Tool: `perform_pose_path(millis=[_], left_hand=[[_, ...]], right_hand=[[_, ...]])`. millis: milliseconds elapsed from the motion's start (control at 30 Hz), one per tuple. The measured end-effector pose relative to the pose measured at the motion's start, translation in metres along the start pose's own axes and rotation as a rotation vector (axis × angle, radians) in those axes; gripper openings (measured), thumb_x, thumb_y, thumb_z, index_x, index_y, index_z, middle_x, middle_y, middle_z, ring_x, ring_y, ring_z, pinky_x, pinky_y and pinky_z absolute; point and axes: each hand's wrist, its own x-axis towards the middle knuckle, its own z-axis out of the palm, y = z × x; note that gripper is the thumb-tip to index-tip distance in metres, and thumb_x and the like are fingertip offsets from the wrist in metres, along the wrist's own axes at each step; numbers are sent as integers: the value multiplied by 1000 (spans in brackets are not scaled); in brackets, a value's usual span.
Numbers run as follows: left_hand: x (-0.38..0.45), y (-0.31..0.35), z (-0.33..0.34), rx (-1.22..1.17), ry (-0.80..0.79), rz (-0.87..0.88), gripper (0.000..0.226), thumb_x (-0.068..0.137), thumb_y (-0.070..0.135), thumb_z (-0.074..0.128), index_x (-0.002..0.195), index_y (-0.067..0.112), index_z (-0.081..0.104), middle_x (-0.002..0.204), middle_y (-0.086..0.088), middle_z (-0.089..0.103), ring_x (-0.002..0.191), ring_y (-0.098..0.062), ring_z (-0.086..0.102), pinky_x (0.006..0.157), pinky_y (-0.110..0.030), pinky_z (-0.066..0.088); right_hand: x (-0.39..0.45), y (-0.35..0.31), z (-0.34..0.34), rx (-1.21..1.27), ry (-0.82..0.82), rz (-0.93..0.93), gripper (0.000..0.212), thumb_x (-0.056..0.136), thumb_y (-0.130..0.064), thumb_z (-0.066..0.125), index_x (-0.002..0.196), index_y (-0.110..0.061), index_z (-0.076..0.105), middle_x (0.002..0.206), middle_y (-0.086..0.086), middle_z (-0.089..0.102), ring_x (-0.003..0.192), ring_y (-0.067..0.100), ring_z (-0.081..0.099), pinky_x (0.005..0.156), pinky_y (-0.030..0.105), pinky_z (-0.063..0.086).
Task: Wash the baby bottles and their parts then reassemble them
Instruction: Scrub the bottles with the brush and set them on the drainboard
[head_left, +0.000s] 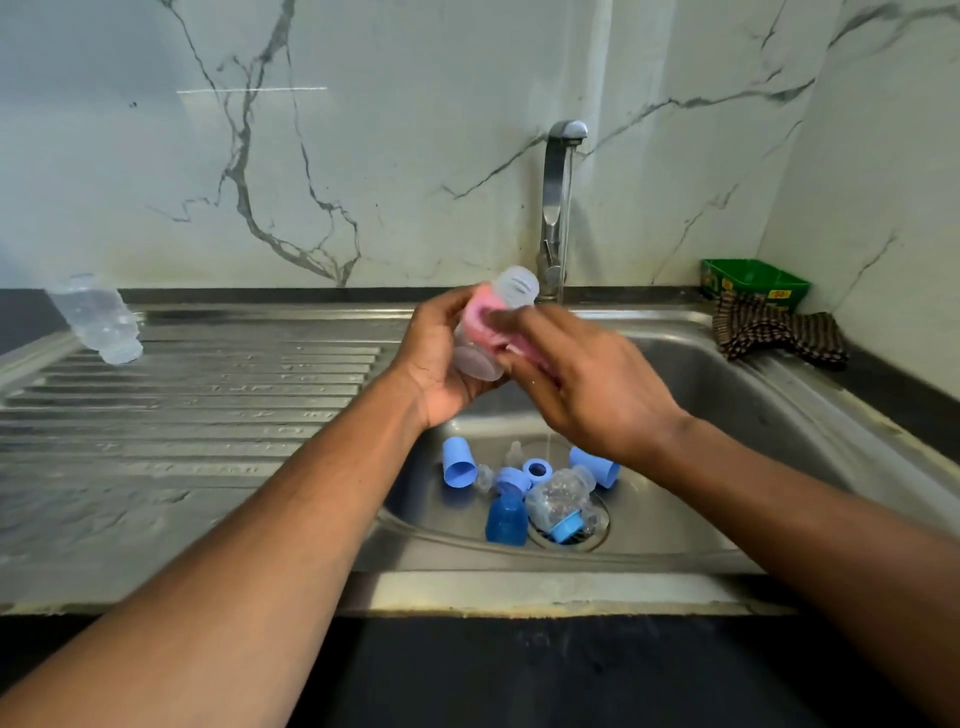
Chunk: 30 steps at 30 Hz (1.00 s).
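Left hand (441, 353) grips the clear plastic baby bottle (493, 327); right hand (576, 374) rubs it with a pink sponge (480, 317). Light, probably slippery wet, so hold the body.

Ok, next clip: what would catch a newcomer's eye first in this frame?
Two hands meet over the sink basin: the left hand grips a clear baby bottle while the right hand works something pink against it. Behind them the tap runs. Below, blue caps and bottle parts lie clustered round the drain.
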Motion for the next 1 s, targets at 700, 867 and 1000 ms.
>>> perform_pose_path(millis=[700,867,1000], left_hand=[[1,1,-3,-27,61,28,31,85,26,57,105,4,66,84,-9,67,64,-18,63,51,-24,51],[0,2,-2,-92,32,52,32,78,25,64,100,3,67,85,-11,69,68,-19,63,56,-24,53],[0,1,-1,-63,45,30,27,89,28,56,99,5,66,83,-10,67,65,-19,61,53,-22,50]], right_hand=[[5,5,0,-9,-113,-76,46,100,-40,40,146,-33,42,110,4,58,68,28,59,52,40,50],[15,19,-6,-93,80,86,44,101,-39,38,145,-35,42,100,3,56,65,29,58,49,35,45],[12,19,-7,-97,108,158,50,99,-41,33,147,-30,39,101,5,57,66,34,59,49,36,44]])
